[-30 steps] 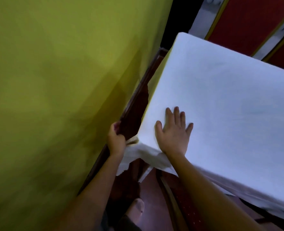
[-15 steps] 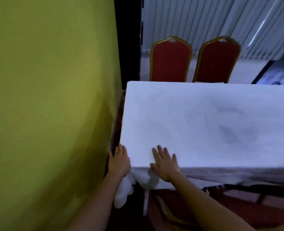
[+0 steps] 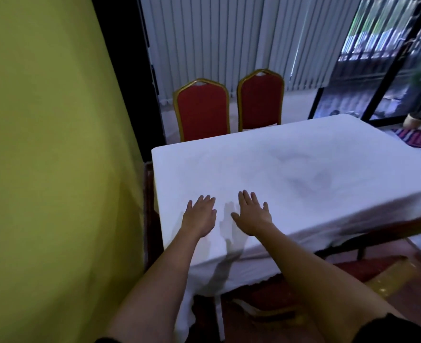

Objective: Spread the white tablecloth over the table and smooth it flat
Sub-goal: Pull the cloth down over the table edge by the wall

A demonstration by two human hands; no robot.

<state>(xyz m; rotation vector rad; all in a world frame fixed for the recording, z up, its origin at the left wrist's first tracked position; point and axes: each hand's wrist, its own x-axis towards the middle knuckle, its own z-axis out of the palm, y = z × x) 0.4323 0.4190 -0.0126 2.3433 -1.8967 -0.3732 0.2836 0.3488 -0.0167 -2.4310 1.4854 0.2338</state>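
Note:
The white tablecloth (image 3: 278, 169) covers the whole table top and hangs over the near edge and the near left corner. Faint wrinkles show right of centre. My left hand (image 3: 200, 214) lies flat, palm down, on the cloth near the left front corner, fingers spread. My right hand (image 3: 252, 214) lies flat beside it, a hand's width to the right, fingers apart. Neither hand holds anything. The table itself is hidden under the cloth.
A yellow-green wall (image 3: 56, 169) runs close along the table's left side. Two red chairs with gold frames (image 3: 202, 110) (image 3: 260, 100) stand at the far edge. Another red chair (image 3: 353, 268) is tucked under the near right side. White blinds and a glass door lie beyond.
My left hand has left the hanging corner and now lies flat on top. Both hands have slid further onto the cloth. My view has lifted to take in the whole table.

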